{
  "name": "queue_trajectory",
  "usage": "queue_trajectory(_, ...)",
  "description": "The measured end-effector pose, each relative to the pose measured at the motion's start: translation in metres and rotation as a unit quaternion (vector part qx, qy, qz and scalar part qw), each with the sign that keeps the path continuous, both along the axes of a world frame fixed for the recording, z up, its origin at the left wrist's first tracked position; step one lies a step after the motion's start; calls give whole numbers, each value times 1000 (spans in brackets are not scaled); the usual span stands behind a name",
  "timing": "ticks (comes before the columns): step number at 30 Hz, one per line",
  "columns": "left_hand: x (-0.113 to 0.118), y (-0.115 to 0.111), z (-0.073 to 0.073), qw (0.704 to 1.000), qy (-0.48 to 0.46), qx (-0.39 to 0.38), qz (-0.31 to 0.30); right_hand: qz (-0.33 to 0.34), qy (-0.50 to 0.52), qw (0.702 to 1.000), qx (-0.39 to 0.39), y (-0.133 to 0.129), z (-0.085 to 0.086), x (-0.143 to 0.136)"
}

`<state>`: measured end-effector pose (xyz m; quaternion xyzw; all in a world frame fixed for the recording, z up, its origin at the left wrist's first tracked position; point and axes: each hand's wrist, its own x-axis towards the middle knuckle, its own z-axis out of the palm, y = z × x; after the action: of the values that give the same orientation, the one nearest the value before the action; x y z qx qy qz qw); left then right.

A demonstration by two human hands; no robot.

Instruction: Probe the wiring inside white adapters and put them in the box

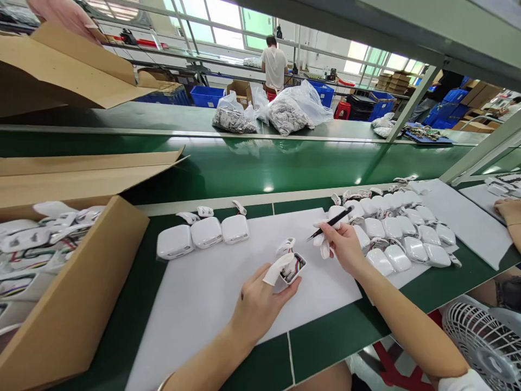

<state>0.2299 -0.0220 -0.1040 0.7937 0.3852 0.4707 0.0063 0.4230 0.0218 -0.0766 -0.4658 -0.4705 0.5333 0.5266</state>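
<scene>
One open-ended white plastic housing (293, 270), red, yellow and dark wires visible inside: held above the large white sheet (203, 298), right of its middle.

Left hand (254, 307), bare, with a white finger covering: grasping the housing between thumb and fingers, over the sheet.

Right hand (348, 247), likewise with white finger coverings: pinching slim black pointed tweezers (331, 223), above the sheet's right part; tips angled down and left, apart from the housing.

Three rounded white units (207, 232), with small white pieces behind: side by side at the sheet's far left corner.

Many glossy white units (391, 228), in packed rows: right of the sheet.

Brown cardboard box (85, 288), filled with white parts and wires: left of the sheet.

Dark green worktop (325, 347): beneath the sheet.

Clear plastic bags (291, 106), filled, contents unclear: on the shelf well beyond the sheet.

White fan (480, 339): lower right of the sheet.

Co-worker's hand (508, 210): far right of the sheet; grip cannot be told.
</scene>
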Motion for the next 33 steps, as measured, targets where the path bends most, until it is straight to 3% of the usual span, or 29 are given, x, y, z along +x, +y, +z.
queue_trajectory(4,-5,4,-1,1000,0,-22,18,72,-151,977,136,-9,8,4)
queue_trajectory(9,-8,7,0,999,-2,-41,25,59,-328,869,366,-13,11,-4)
queue_trajectory(12,-6,6,4,1000,9,-8,3,42,-361,835,413,-12,7,-8)
queue_trajectory(17,-4,4,7,999,36,15,-21,87,-407,805,422,-14,2,-10)
queue_trajectory(21,-4,4,7,999,27,3,-21,95,-422,803,409,-16,0,-11)
queue_trajectory(28,-6,6,7,999,38,-15,-19,6,-369,829,420,-14,-13,-17)
queue_trajectory(33,-7,7,8,998,53,-8,-31,0,-343,829,443,-13,-13,-22)
